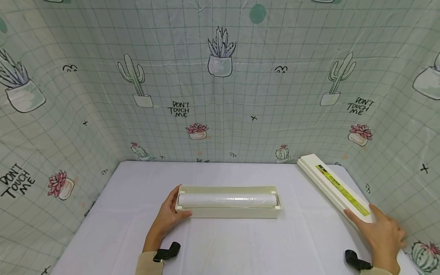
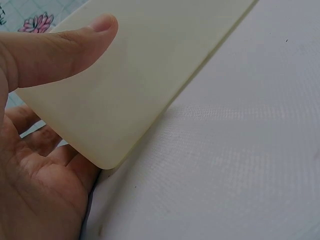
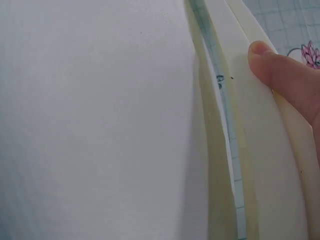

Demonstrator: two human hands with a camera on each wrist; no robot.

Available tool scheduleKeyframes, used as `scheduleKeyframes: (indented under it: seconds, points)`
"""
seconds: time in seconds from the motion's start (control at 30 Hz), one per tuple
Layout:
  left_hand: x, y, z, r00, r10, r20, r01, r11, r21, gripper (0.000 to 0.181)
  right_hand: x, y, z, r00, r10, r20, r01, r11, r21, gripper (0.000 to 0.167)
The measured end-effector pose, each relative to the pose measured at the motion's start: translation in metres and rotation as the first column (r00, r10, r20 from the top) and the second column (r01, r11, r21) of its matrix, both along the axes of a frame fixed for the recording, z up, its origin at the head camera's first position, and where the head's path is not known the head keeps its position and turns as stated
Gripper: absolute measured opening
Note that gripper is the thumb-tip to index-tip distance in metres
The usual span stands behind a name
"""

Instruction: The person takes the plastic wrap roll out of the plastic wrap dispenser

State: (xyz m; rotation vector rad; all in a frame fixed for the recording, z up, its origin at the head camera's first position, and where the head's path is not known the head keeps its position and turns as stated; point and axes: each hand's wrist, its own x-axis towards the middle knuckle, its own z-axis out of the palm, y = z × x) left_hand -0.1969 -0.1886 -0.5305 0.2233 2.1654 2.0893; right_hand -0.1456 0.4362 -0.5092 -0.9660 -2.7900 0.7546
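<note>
An open cream box (image 1: 233, 213) stands at the middle of the table with a roll of clear film (image 1: 227, 200) lying in it. My left hand (image 1: 167, 215) grips the box's left end; in the left wrist view the thumb lies on the cream side wall (image 2: 135, 75) and the fingers are behind the end. At the right, my right hand (image 1: 383, 233) holds the near end of a long white lid (image 1: 330, 175) with a yellow-green label, slanting toward the back. The right wrist view has the thumb against the lid's edge (image 3: 265, 125); the other fingers are hidden there.
A white cloth covers the table (image 1: 220, 244). Behind it and at both sides hangs a checked curtain (image 1: 220, 95) printed with cacti and potted plants. The lid lies over the table's right edge.
</note>
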Motion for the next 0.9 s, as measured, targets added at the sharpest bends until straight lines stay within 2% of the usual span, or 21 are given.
scheduleKeyframes:
  seconds: [0.2, 0.63, 0.9]
  points:
    - [0.0003, 0.0012, 0.0019, 1.0, 0.002, -0.001, -0.002, 1.0, 0.011, 0.11, -0.0027, 0.0006, 0.0014, 0.999, -0.001, 0.049, 0.003, 1.0, -0.029, 0.117]
    - [0.0011, 0.0017, 0.0036, 1.0, -0.001, -0.011, 0.001, 1.0, 0.02, 0.109, -0.0067, -0.0023, 0.0048, 0.997, 0.006, 0.08, 0.002, 0.995, -0.1, 0.118]
    - [0.0007, 0.0019, 0.0029, 1.0, 0.007, -0.006, -0.007, 1.0, 0.01, 0.109, -0.0063, -0.0032, 0.0085, 0.995, 0.018, 0.099, -0.007, 0.994, -0.11, 0.12]
